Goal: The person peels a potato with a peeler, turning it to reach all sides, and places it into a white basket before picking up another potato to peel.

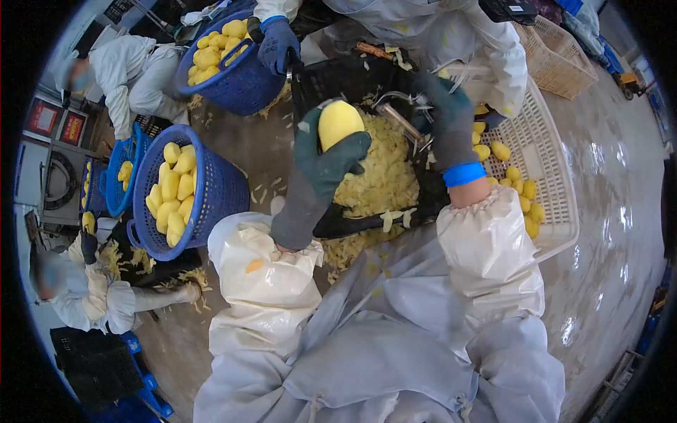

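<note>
I note white protective sleeves and an apron nearest the camera. The floor (613, 211) is pale, wet and glossy, with yellow scraps strewn on it to the left. Just beyond the sleeves stands a black crate (331, 77), heaped with pale yellow peelings (381, 176).

My left hand (328, 158), in a dark glove, is cupped upward over the crate, its fingers closed round a potato (340, 123). The potato stands on end. It is fully peeled, smooth and bright yellow, and I see no blemish on it. My right hand (451, 120), gloved with a blue cuff, is curled about a metal tool (402, 116) just right of the potato. The tool is too blurred to identify.

To the right is a white basket (557, 233) holding peeled potatoes. To the left is a blue basket (218, 190), also filled. Farther off, a co-worker's gloved hand (277, 44) rests beside a second blue basket (243, 88). Two more people work at the far left.
</note>
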`<state>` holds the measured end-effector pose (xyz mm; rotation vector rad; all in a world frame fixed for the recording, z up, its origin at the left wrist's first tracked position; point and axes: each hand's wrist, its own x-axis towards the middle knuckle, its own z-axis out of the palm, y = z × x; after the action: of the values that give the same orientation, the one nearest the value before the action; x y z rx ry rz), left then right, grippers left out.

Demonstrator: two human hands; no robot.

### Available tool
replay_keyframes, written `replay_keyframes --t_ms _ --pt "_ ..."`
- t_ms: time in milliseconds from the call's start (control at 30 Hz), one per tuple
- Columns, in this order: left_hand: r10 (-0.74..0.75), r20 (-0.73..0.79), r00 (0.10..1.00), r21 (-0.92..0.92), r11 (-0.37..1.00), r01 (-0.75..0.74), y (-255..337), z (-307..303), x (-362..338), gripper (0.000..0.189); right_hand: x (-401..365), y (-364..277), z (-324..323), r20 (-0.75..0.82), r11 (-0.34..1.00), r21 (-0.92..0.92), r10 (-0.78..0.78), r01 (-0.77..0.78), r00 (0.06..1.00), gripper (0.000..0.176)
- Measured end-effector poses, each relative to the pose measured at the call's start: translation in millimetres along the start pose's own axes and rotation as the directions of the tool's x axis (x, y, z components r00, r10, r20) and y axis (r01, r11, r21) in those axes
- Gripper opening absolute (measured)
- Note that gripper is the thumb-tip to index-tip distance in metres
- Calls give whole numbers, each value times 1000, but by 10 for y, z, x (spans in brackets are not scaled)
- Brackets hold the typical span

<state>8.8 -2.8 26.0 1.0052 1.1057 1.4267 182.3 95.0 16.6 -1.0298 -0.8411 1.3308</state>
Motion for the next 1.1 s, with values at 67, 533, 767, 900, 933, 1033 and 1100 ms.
replay_keyframes --t_ms 67,533,767,900,933,1033,1100 --pt "304 9 953 436 856 -277 -2 -56 86 61 -7 173 3 107 975 -204 114 -91 988 31" --pt "391 137 910 443 797 -410 5 -76 48 63 -176 52 114 546 925 -202 379 -322 747 28" --pt "81 168 982 334 933 -134 0 -159 29 62 -93 57 125 498 940 -334 111 73 860 30" --pt "74 168 983 350 928 -130 14 -198 28 61 -83 -83 55 511 913 -381 78 144 856 29" --pt "5 145 989 312 949 -51 21 -200 23 60 -11 -136 -6 408 920 -354 -8 166 913 26" --pt "-61 136 989 298 954 18 -19 -232 30 56 26 -251 -55 217 982 -147 -83 117 973 24" --pt "-56 153 987 326 945 3 -37 -198 44 54 -86 -233 16 302 879 -211 -357 427 884 23"
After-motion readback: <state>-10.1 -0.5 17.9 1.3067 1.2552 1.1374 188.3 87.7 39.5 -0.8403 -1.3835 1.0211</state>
